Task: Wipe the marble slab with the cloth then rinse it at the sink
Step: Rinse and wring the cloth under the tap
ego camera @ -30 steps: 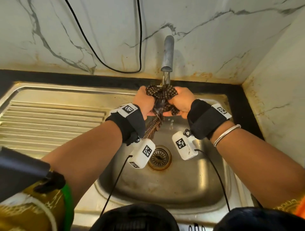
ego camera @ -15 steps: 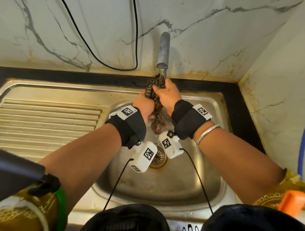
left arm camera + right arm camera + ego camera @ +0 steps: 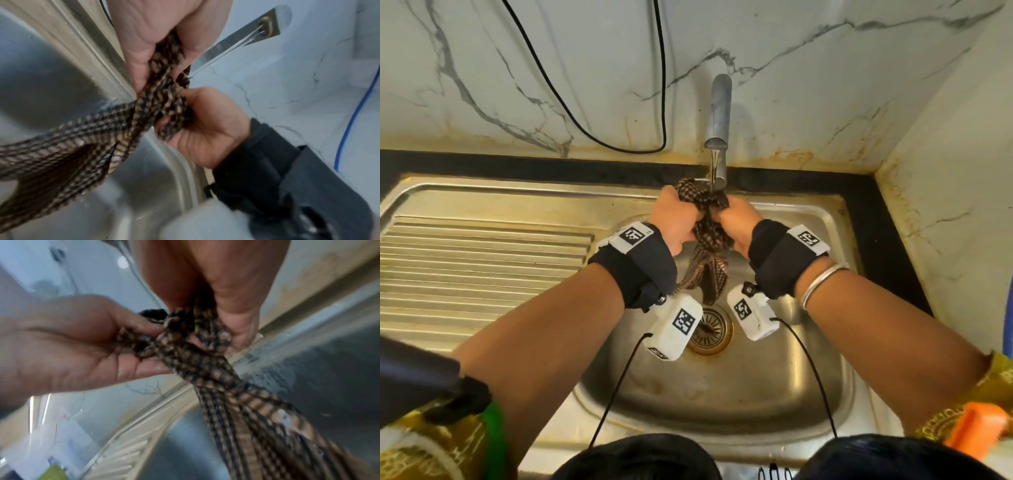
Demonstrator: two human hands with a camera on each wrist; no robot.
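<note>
A brown-and-black checked cloth [image 3: 705, 209] is bunched under the running tap [image 3: 719, 109], over the steel sink basin [image 3: 722, 394]. My left hand [image 3: 674, 219] grips the cloth's left side and my right hand [image 3: 738, 219] grips its right side, knuckles up and close together. A wet tail of the cloth [image 3: 705, 270] hangs down between my wrists. In the left wrist view the cloth [image 3: 162, 104] runs twisted from my left palm [image 3: 144, 48] into my right fist [image 3: 207, 129]. In the right wrist view, blurred, both hands clutch the cloth [image 3: 195, 345].
The drain [image 3: 710, 330] lies below the hanging cloth. A ridged drainboard [image 3: 465, 267] fills the left. Veined marble wall [image 3: 825, 68] stands behind and a side wall [image 3: 962, 205] on the right. A black cable [image 3: 619, 144] loops down the back wall. A blue hose [image 3: 1009, 308] shows at far right.
Half a second ago my right hand was raised with the cloth twisted upright under the tap. Both hands are level and side by side again, the cloth bunched between them.
</note>
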